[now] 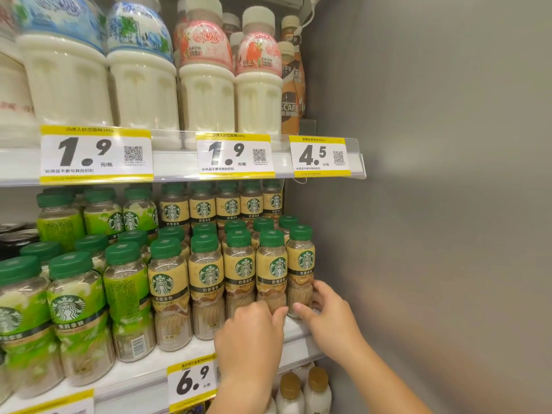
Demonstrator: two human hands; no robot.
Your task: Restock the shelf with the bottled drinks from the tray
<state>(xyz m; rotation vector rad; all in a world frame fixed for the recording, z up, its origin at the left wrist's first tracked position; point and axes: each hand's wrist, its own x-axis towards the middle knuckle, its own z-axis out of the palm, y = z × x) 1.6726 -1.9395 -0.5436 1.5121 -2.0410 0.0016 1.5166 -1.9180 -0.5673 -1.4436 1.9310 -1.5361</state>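
At lower centre, the left hand (pixel 249 336) and right hand (pixel 327 312) each clasp a yellow-labelled Starbucks latte bottle (pixel 300 270) on the shelf (pixel 294 333).

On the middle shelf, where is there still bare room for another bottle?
Only the front lip of the shelf by the grey wall, around the left hand and right hand. The yellow bottles and green bottles stand packed to the front.
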